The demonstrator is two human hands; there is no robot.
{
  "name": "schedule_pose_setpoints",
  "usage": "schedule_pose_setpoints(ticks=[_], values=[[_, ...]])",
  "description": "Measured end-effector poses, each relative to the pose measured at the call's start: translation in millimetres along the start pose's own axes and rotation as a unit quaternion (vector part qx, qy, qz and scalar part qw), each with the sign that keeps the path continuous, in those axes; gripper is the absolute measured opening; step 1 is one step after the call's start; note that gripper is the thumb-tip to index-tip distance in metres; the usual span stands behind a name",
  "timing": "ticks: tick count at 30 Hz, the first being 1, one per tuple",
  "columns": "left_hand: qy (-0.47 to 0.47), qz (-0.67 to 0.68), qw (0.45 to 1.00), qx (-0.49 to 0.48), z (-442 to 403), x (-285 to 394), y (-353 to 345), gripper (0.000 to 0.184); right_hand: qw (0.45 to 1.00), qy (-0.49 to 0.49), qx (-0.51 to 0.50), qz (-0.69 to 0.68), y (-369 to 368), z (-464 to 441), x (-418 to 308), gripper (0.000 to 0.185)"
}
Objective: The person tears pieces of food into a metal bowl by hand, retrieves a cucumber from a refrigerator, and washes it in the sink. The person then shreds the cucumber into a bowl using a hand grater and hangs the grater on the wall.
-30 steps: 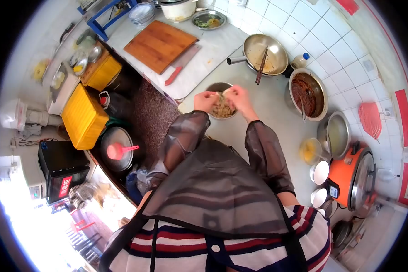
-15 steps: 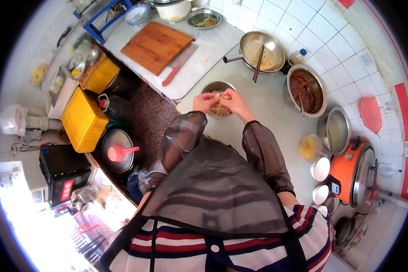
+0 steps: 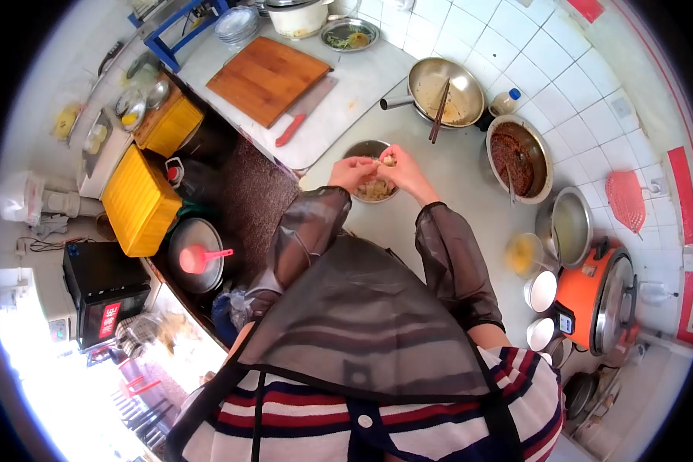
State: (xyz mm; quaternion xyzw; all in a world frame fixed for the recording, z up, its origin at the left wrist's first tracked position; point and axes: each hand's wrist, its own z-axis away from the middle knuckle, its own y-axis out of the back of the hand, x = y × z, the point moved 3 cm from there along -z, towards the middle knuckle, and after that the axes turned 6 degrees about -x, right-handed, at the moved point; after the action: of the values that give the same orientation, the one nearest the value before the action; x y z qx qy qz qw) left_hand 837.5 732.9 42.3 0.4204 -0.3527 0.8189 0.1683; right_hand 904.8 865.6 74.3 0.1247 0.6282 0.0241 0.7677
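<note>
Both hands meet above a small metal bowl [image 3: 359, 148], which holds pale, chunky pieces of food [image 3: 376, 189]. My right hand [image 3: 408, 175] is closed, with a small pale piece of food [image 3: 390, 161] showing between its thumb and fingers. Beside it, my left hand [image 3: 350, 174] is pinched, its fingertips meeting the right ones. What lies between the left fingertips is too small to name. Sheer dark sleeves cover both forearms.
Left of the bowl, a red-handled cleaver [image 3: 290, 129] lies beside a wooden cutting board [image 3: 266, 77]. A pan [image 3: 470, 73] with chopsticks, a basin of dark red sauce [image 3: 548, 158], another metal basin [image 3: 585, 223] and an orange cooker [image 3: 581, 296] stand to the right.
My right hand has shifted slightly up and right, turning so that the pale piece shows more clearly. The left hand stays nearly in place over the bowl.
</note>
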Motion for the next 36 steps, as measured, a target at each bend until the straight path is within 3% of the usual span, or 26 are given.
schedule_pose_setpoints(ticks=[1, 2, 3, 4, 5, 7, 8, 9, 10, 11, 12, 13, 15, 16, 17, 18, 20, 22, 23, 24, 25, 27, 29, 30, 34, 36], values=[[0.000, 0.000, 1.000, 0.002, -3, 2, 3, 0.026, 0.996, 0.032, 0.025, 0.084, -4, -4, 6, 0.011], [0.002, 0.006, 1.000, 0.002, -4, 7, 2, 0.024, 0.987, 0.119, 0.070, 0.080, -8, -3, -3, 0.010], [0.003, 0.013, 1.000, 0.001, -5, 11, 1, 0.022, 0.987, 0.118, 0.069, 0.079, -8, -2, -7, 0.010], [-0.028, 0.131, 0.991, -0.026, -10, 10, 0, 0.018, 0.986, 0.070, 0.106, -0.104, -2, -3, -6, 0.009], [-0.030, 0.133, 0.990, -0.025, -6, 18, -1, 0.018, 0.949, 0.019, 0.139, -0.283, 2, -2, -10, 0.008], [-0.092, 0.131, 0.986, -0.044, 13, 46, 1, 0.017, 0.950, 0.025, 0.181, -0.252, 25, 5, -12, 0.013], [-0.087, 0.003, 0.995, 0.047, 4, 37, 17, 0.027, 0.948, 0.034, 0.226, -0.222, 34, 5, -13, 0.019], [-0.089, 0.002, 0.995, 0.047, 0, 36, 19, 0.027, 0.948, 0.035, 0.225, -0.222, 30, 0, -12, 0.019], [-0.102, -0.227, 0.967, 0.060, 0, 33, 18, 0.034, 0.985, 0.048, 0.163, -0.004, 18, -2, -13, 0.021], [-0.109, -0.443, 0.887, 0.067, -2, 25, 15, 0.040, 0.971, 0.056, 0.093, 0.214, 6, -2, -6, 0.022], [-0.198, -0.488, 0.847, 0.065, -24, -7, 28, 0.047, 0.952, 0.109, 0.088, 0.272, 3, -7, 13, 0.027], [-0.187, -0.509, 0.836, 0.089, -10, -1, 19, 0.044, 0.949, 0.116, 0.092, 0.278, 9, -11, 13, 0.027], [-0.107, -0.474, 0.871, 0.079, -3, -2, 24, 0.036, 0.979, -0.028, 0.166, 0.118, 18, 2, 21, 0.025], [-0.099, -0.474, 0.871, 0.077, 2, -11, 32, 0.036, 0.955, -0.023, 0.208, 0.211, 25, 16, 16, 0.029], [-0.157, -0.458, 0.866, 0.122, 1, -18, 47, 0.034, 0.955, -0.025, 0.209, 0.210, 24, 21, 32, 0.029], [-0.219, -0.440, 0.855, 0.165, -1, -15, 56, 0.033, 0.954, -0.084, 0.197, 0.208, 23, 21, 65, 0.029], [-0.155, -0.546, 0.791, 0.228, 13, -11, 55, 0.035, 0.950, -0.142, 0.190, 0.206, 14, 25, 93, 0.029], [-0.101, -0.585, 0.765, 0.250, -2, -35, 71, 0.038, 0.953, -0.150, 0.194, -0.179, -12, 26, 101, 0.025], [0.009, -0.313, 0.938, 0.152, -11, -56, 79, 0.042, 0.954, -0.145, 0.193, -0.179, -22, 28, 102, 0.025], [0.113, -0.004, 0.993, 0.032, -13, -64, 73, 0.047, 0.937, -0.152, 0.218, -0.227, -28, 29, 101, 0.021], [0.073, -0.035, 0.996, 0.030, -10, -59, 75, 0.055, 0.917, -0.157, 0.244, -0.275, -32, 25, 98, 0.017], [0.064, 0.061, 0.996, 0.029, 23, -7, 53, 0.055, 0.903, -0.162, 0.235, -0.321, -38, 16, 89, 0.015], [-0.034, 0.078, 0.995, 0.050, 38, 29, 63, 0.052, 0.887, -0.174, 0.225, -0.364, -44, -8, 68, 0.013], [-0.058, 0.080, 0.988, 0.122, 44, 41, 70, 0.049, 0.869, -0.138, 0.234, -0.412, -52, -32, 49, 0.013], [-0.106, 0.060, 0.978, 0.168, 49, 64, 106, 0.044, 0.814, -0.062, 0.280, -0.505, -55, -146, -4, 0.012], [-0.110, 0.048, 0.979, 0.163, 57, 69, 127, 0.039, 0.754, -0.071, 0.418, -0.502, -39, -202, -3, 0.013]])
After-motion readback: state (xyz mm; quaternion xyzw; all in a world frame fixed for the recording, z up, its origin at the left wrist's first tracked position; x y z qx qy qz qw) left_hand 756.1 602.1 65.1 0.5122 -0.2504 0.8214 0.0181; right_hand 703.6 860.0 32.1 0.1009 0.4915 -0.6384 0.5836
